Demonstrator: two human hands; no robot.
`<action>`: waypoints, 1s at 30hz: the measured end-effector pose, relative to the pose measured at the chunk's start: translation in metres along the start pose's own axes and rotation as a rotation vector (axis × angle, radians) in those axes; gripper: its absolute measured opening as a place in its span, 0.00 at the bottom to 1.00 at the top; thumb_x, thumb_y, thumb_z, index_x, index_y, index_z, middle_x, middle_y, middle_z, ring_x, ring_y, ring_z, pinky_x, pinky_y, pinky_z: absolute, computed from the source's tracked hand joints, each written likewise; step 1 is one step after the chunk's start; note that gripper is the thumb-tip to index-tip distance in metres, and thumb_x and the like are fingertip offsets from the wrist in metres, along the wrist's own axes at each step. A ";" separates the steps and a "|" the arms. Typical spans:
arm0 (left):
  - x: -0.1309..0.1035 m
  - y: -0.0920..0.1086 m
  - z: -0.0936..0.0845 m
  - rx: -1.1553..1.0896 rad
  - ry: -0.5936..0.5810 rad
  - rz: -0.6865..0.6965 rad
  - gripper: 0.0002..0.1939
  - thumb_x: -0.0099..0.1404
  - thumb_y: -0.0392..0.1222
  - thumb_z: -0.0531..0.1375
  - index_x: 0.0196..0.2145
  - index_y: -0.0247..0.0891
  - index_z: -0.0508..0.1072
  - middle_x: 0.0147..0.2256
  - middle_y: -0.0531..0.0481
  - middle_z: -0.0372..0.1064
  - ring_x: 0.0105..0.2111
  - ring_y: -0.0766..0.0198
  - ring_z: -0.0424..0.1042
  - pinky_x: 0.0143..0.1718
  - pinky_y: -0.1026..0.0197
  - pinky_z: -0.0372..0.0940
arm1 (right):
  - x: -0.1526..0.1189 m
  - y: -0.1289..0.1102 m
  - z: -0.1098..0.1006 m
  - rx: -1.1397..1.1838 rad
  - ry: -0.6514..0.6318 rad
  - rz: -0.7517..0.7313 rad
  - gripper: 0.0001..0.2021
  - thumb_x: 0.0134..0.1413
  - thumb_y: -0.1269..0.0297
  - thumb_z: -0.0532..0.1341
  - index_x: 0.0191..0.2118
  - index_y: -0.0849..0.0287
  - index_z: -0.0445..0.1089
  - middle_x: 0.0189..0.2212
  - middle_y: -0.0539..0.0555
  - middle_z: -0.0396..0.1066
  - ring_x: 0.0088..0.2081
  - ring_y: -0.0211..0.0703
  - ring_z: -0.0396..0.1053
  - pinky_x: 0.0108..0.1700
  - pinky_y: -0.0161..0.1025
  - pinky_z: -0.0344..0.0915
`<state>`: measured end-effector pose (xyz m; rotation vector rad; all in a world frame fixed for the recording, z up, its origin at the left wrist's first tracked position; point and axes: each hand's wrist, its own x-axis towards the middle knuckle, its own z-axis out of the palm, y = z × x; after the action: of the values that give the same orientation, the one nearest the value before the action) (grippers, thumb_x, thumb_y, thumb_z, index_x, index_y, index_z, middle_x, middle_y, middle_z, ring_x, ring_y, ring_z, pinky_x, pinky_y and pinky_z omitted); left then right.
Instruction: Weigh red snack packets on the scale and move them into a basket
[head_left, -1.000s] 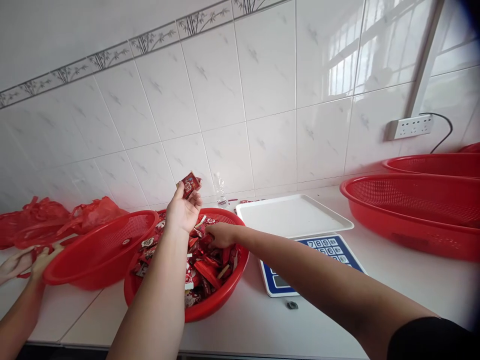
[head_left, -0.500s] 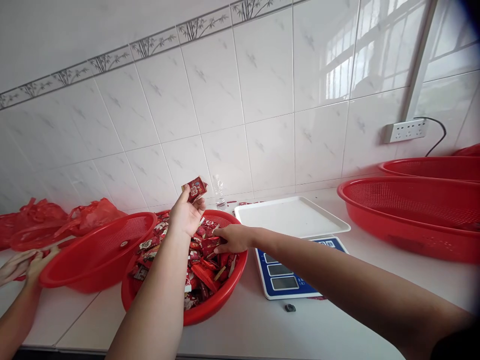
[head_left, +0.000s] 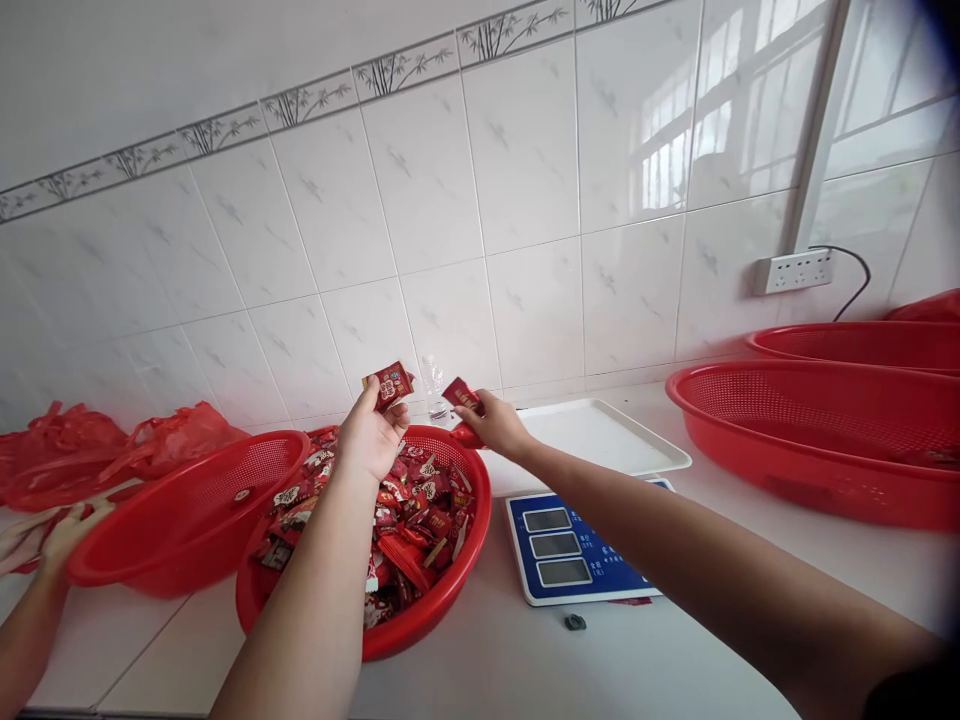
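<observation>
**Both hands up with red packets, loaded basket below – slip risk**

Left hand [head_left: 375, 435] is palm up, fingers loosely curled, thumb pressing a printed red packet [head_left: 391, 385] over the far side of the round red basket [head_left: 450, 598]. Can't tell if more sit behind it. Right hand [head_left: 501, 422] is closed in a pinch on a dark red packet [head_left: 461, 394], above the basket's far right rim; a brighter red bit [head_left: 466, 435] shows under the fingers – separate piece or not, unclear. Heaped packets [head_left: 409, 550] fill the basket.

What could go wrong: the left thumb does most of the visible gripping, so a bump or added pieces could squeeze its packet loose. The right-hand bit hangs low; a weak pinch could drop it outside the rim, toward the scale tray [head_left: 600, 430]. The right forearm crosses above the scale [head_left: 551, 590], so a lowered arm could knock it. A clear bottle [head_left: 433, 385] stands just behind the hands; a wide reach could tip it.
</observation>
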<state>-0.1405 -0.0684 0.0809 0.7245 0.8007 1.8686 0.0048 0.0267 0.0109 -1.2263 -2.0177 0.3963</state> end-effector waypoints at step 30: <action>-0.008 -0.035 -0.003 0.367 -0.313 -0.114 0.09 0.57 0.43 0.62 0.32 0.36 0.69 0.26 0.51 0.67 0.22 0.69 0.69 0.21 0.68 0.65 | -0.053 0.072 -0.062 -0.179 -0.322 -0.406 0.19 0.55 0.59 0.53 0.53 0.48 0.64 0.58 0.53 0.57 0.58 0.48 0.52 0.57 0.50 0.51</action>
<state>-0.1211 -0.0644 0.0509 1.1431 0.9667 1.4720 0.1101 0.0107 -0.0111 -0.8585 -2.5578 0.2271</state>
